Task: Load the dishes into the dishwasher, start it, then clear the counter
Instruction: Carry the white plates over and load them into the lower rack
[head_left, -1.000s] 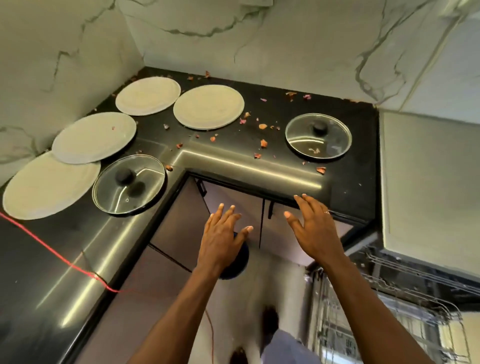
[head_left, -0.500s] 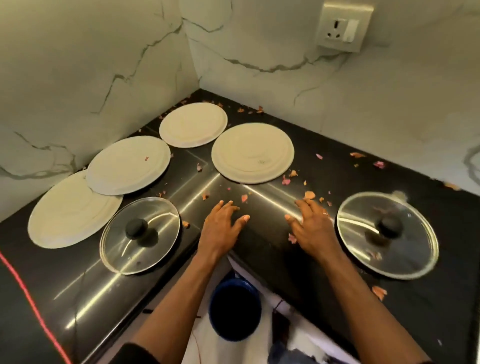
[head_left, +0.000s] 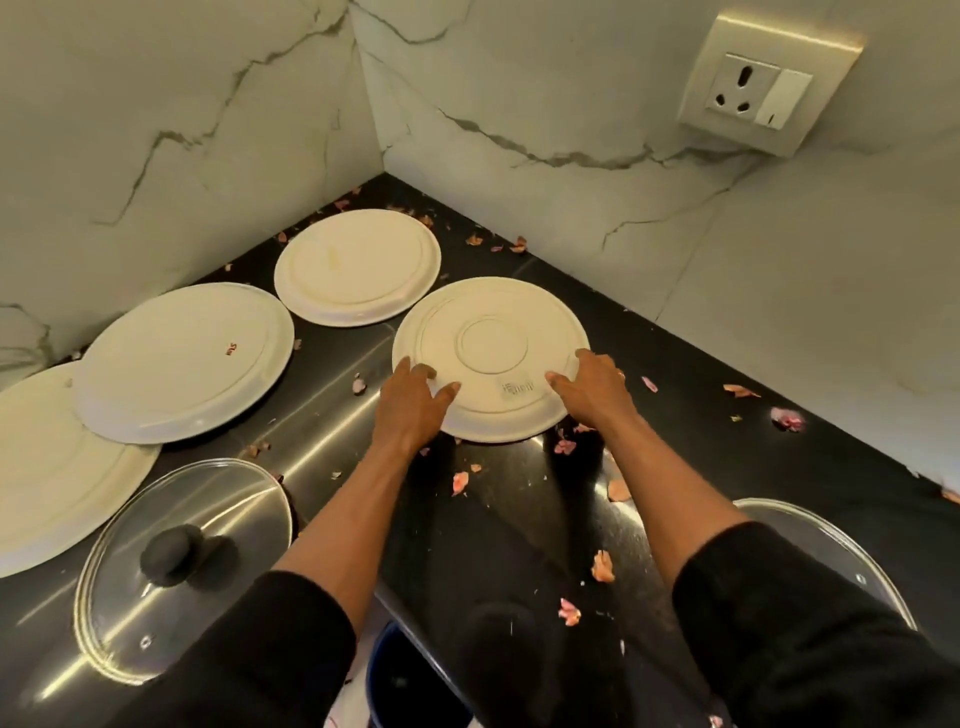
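Observation:
Several cream plates lie upside down on the black corner counter (head_left: 524, 525). The nearest plate (head_left: 491, 345) is flat on the counter between my hands. My left hand (head_left: 410, 402) holds its left rim with the thumb on top. On the right rim, my right hand (head_left: 592, 387) grips the same way. Other plates lie at the back (head_left: 358, 265), at the left (head_left: 182, 358) and at the far left (head_left: 47, 473), the last partly under its neighbour. A glass lid (head_left: 182, 566) with a black knob lies at the near left. Another glass lid (head_left: 836, 545) lies at the right, partly behind my sleeve.
Pink and orange scraps (head_left: 602, 565) are scattered over the counter. Marble walls meet in the corner behind the plates, with a wall socket (head_left: 753, 91) at the upper right. A blue bucket (head_left: 400, 680) stands on the floor below the counter edge.
My view has moved in over the counter. Both hands have reached forward from near the counter's front edge and now hold the nearest plate by its two sides.

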